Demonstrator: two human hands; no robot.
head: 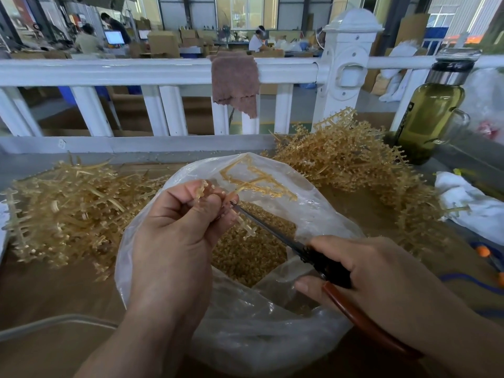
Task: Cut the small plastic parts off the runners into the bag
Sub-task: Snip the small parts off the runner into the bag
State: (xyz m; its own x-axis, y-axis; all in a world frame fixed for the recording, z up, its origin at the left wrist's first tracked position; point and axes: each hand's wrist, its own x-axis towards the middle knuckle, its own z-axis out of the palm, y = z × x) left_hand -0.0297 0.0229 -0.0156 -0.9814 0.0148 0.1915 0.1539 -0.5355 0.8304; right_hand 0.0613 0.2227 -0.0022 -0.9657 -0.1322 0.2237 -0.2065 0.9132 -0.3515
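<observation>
Pinching the runner (244, 226) in the left grip (174, 230) right over the bag (245, 331) mouth — to drop snipped parts (245, 257) straight in. Clamping scissors (275, 231) in the right grip (376, 274), tips at that runner.

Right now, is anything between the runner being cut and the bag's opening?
Nothing visible. The left hand holds the runner right over the bag, whose mouth is open; only the cutters in the right hand reach it.

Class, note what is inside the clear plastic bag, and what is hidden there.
A heap of small amber cut parts lies inside the bag. The left hand, gripping a runner, and the bag's crumpled wall cover part of the heap; its depth is hidden.
</observation>
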